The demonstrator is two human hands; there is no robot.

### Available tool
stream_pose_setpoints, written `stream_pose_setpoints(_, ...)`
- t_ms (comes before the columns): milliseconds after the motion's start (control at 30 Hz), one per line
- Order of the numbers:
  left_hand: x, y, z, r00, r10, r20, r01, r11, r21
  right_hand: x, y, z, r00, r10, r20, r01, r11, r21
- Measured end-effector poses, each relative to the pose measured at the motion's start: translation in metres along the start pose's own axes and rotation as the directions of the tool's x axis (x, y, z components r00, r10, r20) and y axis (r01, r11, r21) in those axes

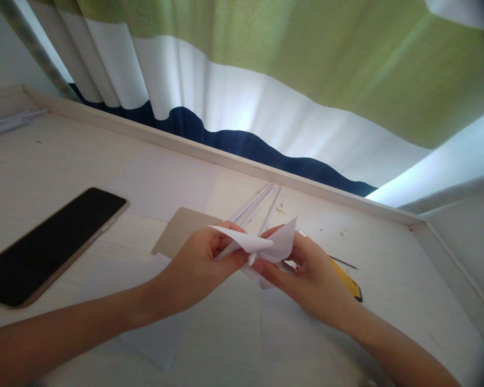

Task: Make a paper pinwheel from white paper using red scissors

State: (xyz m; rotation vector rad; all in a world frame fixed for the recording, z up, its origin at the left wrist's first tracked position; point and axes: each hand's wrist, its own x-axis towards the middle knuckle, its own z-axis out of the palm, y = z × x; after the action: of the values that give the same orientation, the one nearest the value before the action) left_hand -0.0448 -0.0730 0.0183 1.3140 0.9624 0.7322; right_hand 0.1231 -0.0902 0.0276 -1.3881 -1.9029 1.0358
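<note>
Between my two hands is a white paper pinwheel (280, 242) with curled, pointed flaps and a small white nub at its middle. My left hand (204, 258) pinches its left side, thumb near the nub. The right hand (306, 269) grips the other side, its thumb also close to the centre. Something shiny with a bit of red shows by the right fingers, too covered to name. Just beyond that hand lies a yellow-handled tool (347, 277), partly hidden. A beige card (181, 231) lies behind my left hand.
A dark-screened phone (56, 244) lies at left. White paper sheets (165, 183) rest on the white table (72, 156). Thin rolled paper sticks (254, 204) lie near the raised back edge (185, 148), below a striped curtain (266, 97). Small scraps (281, 208) are scattered at right.
</note>
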Motion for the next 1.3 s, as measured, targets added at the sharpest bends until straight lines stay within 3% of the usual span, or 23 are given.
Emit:
stream_pose_setpoints(133, 0.002, -0.002, 0.000, 0.999, 0.046, 0.003, -0.046, 0.999, -0.011, 0.001, 0.004, 0.003, 1.000, 0.011, 0.010, -0.012, 0.996, 0.091)
stream_pose_setpoints(400, 0.003, -0.010, -0.001, 0.994, 0.111, -0.012, -0.107, 0.978, 0.179, 0.006, 0.010, 0.007, 0.996, 0.071, -0.062, -0.068, 0.997, 0.040)
stream_pose_setpoints(567, 0.005, -0.015, -0.003, 0.990, 0.142, -0.009, -0.138, 0.969, 0.206, 0.007, 0.011, 0.008, 0.996, 0.061, -0.070, -0.057, 0.997, 0.057)
stream_pose_setpoints(833, 0.006, -0.014, -0.004, 0.994, 0.108, -0.017, -0.103, 0.978, 0.181, 0.007, 0.011, 0.009, 0.995, 0.073, -0.071, -0.071, 0.997, 0.039)
stream_pose_setpoints(1100, 0.006, -0.011, -0.003, 0.999, 0.001, -0.049, 0.003, 0.997, 0.075, 0.010, 0.010, 0.013, 0.995, 0.076, -0.064, -0.072, 0.995, 0.069)
stream_pose_setpoints(1300, 0.008, -0.011, -0.004, 0.999, 0.015, -0.046, -0.011, 0.997, 0.078, 0.011, 0.014, 0.013, 0.996, 0.063, -0.061, -0.059, 0.996, 0.064)
